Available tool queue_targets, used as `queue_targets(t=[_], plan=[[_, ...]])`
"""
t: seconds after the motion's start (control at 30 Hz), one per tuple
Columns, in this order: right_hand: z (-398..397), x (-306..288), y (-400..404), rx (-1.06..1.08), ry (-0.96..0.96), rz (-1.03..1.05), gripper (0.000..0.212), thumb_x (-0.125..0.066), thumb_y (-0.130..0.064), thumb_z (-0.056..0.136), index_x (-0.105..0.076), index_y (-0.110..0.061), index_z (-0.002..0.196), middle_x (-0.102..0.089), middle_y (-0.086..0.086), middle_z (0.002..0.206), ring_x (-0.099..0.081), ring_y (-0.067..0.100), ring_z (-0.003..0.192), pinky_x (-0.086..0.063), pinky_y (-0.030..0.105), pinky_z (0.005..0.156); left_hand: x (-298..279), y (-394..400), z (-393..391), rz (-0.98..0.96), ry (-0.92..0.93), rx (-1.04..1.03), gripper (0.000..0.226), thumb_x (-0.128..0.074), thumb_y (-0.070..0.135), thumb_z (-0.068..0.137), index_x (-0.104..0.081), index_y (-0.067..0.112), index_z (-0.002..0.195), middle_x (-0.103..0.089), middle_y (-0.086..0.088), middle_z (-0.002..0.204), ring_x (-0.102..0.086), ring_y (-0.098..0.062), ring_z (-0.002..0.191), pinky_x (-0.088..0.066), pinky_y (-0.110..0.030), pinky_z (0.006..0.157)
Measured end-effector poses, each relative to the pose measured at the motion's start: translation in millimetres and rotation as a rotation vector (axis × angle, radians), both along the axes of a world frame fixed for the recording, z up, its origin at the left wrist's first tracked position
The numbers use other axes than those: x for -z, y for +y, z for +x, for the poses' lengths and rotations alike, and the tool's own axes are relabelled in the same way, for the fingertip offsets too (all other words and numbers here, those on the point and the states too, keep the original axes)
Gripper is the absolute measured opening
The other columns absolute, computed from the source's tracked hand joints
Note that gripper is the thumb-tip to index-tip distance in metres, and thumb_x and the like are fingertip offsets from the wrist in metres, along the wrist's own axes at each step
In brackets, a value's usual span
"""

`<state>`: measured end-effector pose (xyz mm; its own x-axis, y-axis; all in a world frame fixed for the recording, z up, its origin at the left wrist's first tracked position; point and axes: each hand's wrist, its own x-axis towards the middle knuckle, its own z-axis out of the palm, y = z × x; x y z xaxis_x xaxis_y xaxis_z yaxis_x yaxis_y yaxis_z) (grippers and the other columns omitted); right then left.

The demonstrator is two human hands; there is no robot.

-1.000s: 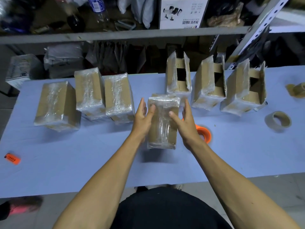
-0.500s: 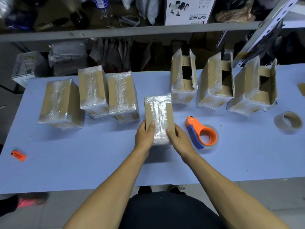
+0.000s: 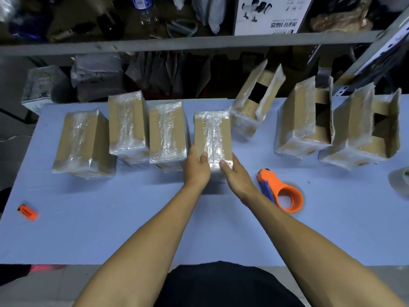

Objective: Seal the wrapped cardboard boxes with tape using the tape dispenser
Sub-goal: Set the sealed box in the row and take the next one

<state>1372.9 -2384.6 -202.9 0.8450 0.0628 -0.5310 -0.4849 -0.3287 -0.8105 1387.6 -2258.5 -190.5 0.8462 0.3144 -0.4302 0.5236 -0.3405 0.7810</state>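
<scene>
A film-wrapped cardboard box (image 3: 213,136) with a strip of clear tape along its top lies on the blue table (image 3: 110,231), just right of three similar taped boxes (image 3: 167,134). My left hand (image 3: 196,168) grips its near left corner, thumb on top. My right hand (image 3: 235,176) grips the near right corner the same way. The orange tape dispenser (image 3: 285,196) lies on the table to the right of my right wrist, untouched. Three wrapped boxes with open flaps (image 3: 305,122) stand farther right.
A tape roll (image 3: 401,180) shows partly at the right edge. A small orange lighter (image 3: 27,212) lies near the front left. A grey shelf (image 3: 199,42) crowded with bags and bottles runs behind the table.
Both hands have carried the box away from me and to the left and set it in the row beside the taped boxes. The dispenser, hidden behind my right hand before, is now uncovered.
</scene>
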Motion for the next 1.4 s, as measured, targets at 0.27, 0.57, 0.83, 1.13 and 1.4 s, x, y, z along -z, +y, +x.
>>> queue_targets(t=[0.27, 0.57, 0.83, 1.13, 1.4], plan=[[66, -2, 21, -0.062, -0.010, -0.025, 0.049, -0.042, -0.044, 0.101, -0.035, -0.033, 0.148, -0.050, -0.009, 0.144, -0.045, 0.021, 0.134, -0.037, 0.035, 0.108, -3, 19, 64, 0.138, 0.043, -0.058, 0.050, -0.042, 0.021, 0.106, -0.033, 0.014, 0.154, -0.050, -0.012, 0.150, -0.049, -0.035, 0.134, -0.040, -0.041, 0.110], [81, -3, 41, -0.143, -0.113, -0.091, 0.045, -0.041, -0.046, 0.102, -0.036, -0.033, 0.146, -0.055, -0.009, 0.140, -0.054, 0.020, 0.124, -0.039, 0.026, 0.094, 19, 38, 68, 0.345, -0.147, 0.104, 0.046, -0.034, 0.032, 0.109, -0.035, 0.033, 0.155, -0.020, 0.012, 0.166, -0.026, -0.010, 0.149, -0.024, -0.019, 0.109], [94, -8, -9, -0.217, -0.053, -0.290, 0.065, -0.046, -0.050, 0.100, -0.030, -0.018, 0.154, -0.040, 0.005, 0.154, -0.043, 0.024, 0.138, -0.033, 0.034, 0.110, -14, 44, 76, 0.739, -0.010, 0.347, 0.045, -0.044, 0.011, 0.101, -0.042, 0.015, 0.146, -0.027, -0.009, 0.161, -0.055, -0.042, 0.121, -0.048, -0.048, 0.086], [140, -27, -98, -0.183, -0.180, -0.536, 0.057, -0.053, -0.031, 0.100, -0.035, -0.010, 0.150, -0.045, 0.013, 0.148, -0.040, 0.029, 0.137, -0.037, 0.037, 0.104, -60, 5, 152, 0.814, -0.362, 0.714, 0.052, -0.054, 0.028, 0.097, -0.047, 0.015, 0.147, -0.050, -0.007, 0.147, -0.046, -0.030, 0.132, -0.037, -0.041, 0.104], [171, -23, -113, -0.248, -0.218, -0.568, 0.061, -0.053, -0.030, 0.099, -0.031, -0.011, 0.152, -0.039, 0.014, 0.151, -0.039, 0.030, 0.138, -0.036, 0.037, 0.107, -54, -49, 217, 0.834, -0.169, 0.975, 0.063, -0.054, 0.007, 0.091, -0.035, 0.013, 0.150, -0.045, -0.014, 0.149, -0.051, -0.042, 0.128, -0.047, -0.047, 0.100]])
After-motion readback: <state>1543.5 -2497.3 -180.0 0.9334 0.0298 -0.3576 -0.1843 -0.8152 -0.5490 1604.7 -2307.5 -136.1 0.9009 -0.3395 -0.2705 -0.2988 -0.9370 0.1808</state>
